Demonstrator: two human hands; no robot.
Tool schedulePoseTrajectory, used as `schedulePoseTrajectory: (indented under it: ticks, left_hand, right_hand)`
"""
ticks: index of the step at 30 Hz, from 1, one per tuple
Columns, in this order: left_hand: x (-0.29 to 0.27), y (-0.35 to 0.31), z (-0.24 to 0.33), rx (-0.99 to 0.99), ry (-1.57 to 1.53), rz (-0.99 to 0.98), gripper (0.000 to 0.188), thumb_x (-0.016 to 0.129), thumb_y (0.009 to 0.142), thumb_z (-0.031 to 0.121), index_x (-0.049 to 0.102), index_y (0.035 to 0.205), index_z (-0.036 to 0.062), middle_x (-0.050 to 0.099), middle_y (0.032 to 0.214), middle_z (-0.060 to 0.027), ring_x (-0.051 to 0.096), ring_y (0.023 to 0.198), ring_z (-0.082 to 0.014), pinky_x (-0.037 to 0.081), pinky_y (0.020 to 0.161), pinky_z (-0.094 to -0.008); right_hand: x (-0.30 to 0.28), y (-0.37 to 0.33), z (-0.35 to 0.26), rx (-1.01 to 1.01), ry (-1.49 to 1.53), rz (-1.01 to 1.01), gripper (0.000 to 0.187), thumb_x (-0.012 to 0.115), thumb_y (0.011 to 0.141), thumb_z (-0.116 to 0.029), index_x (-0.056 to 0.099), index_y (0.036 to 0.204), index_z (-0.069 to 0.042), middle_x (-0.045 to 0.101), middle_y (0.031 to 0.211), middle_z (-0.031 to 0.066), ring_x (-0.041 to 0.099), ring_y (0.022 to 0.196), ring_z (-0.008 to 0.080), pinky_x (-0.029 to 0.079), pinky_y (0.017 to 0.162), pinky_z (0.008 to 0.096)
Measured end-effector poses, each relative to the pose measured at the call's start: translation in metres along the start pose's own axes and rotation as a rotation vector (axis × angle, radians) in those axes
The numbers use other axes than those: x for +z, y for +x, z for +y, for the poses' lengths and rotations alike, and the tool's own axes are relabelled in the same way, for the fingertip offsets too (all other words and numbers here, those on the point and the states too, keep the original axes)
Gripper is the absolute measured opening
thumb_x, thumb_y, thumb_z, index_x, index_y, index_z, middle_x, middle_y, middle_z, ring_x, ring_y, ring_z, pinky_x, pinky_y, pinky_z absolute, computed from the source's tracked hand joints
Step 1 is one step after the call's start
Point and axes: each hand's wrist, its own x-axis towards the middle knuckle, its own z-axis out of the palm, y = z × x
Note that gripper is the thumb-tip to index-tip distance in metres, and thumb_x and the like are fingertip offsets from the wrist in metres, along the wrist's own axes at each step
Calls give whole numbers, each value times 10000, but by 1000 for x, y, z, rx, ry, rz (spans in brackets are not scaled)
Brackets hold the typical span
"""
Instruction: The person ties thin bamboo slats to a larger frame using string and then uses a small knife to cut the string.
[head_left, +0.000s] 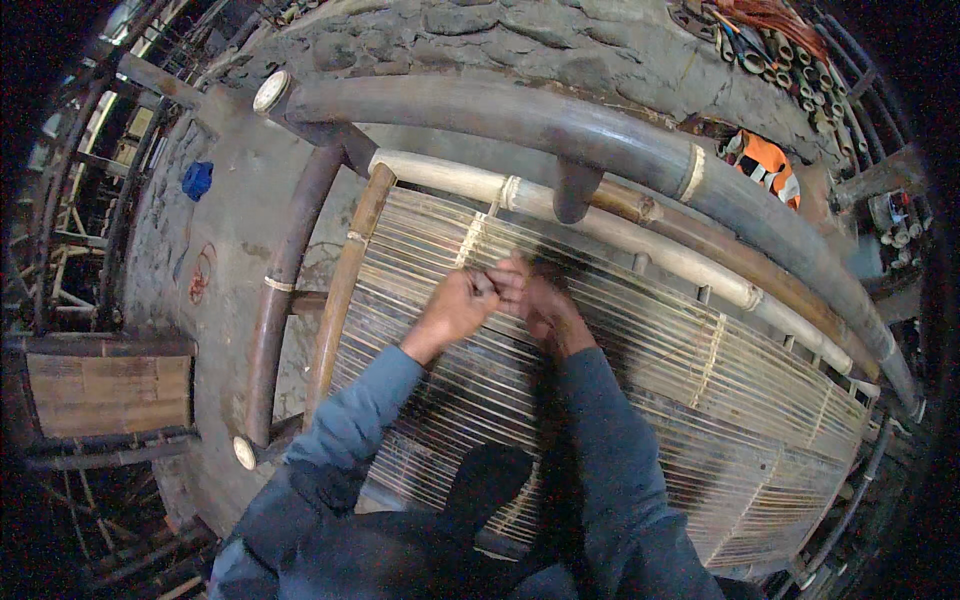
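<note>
My left hand (455, 308) and my right hand (545, 308) meet over the slatted seat (660, 350) of a bamboo bench, close to its far edge. The left fingers are bent and pinched together; the right fingers curl in against them, slightly blurred. Whatever lies between the fingertips is too small to make out. Just beyond my hands, a pale woven binding (470, 238) crosses the thin strips. Along the far side of the seat runs a pale bamboo rail (440, 174). My forearms and their shadow cover part of the slats.
A thick dark bamboo rail (450, 103) arches past the seat's far side, with dark posts (275, 310) at left. A small brown-topped bamboo piece (110, 393) stands left. A blue crumpled item (197, 180), an orange-and-white bag (765, 160) and cut bamboo tubes (790, 70) lie on the floor.
</note>
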Motion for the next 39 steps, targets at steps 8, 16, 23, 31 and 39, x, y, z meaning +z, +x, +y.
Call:
schedulePoseTrajectory:
  ticks: [8,16,23,31,39]
  left_hand:
    - [-23,1,-1,-294,-290,117,160,607,918,95,683,1046,35,687,917,-51,647,772,-143,541,695,-295]
    - [-46,11,16,-270,-309,185,73,627,942,65,678,960,17,656,756,-37,565,592,-87,462,523,-233]
    - [-68,-8,52,-117,-193,133,87,624,917,39,692,882,-4,647,702,-26,557,576,-62,424,497,-211]
    - [-77,52,37,-23,-292,155,116,621,917,37,697,991,-10,690,882,-61,619,752,-110,504,663,-253]
    - [-87,108,-24,251,300,458,142,645,853,41,708,980,26,711,872,-92,660,836,-196,514,798,-338]
  right_hand:
    - [22,-24,1,-241,-652,158,144,699,885,-202,637,893,-73,628,730,35,634,705,196,517,659,385]
    - [66,-52,6,-732,-1071,200,231,594,912,-135,659,1106,-28,706,1056,184,671,961,379,511,879,427]
    - [61,-20,-42,-666,-894,-109,277,705,893,-264,690,1055,-41,707,1029,97,645,1023,211,475,953,345]
    - [-4,5,-34,-461,-132,469,222,653,937,-299,708,934,-84,662,835,21,561,658,144,439,593,305]
    - [-53,63,-29,-843,-990,882,317,648,947,-364,726,855,-71,648,735,17,557,581,165,457,564,308]
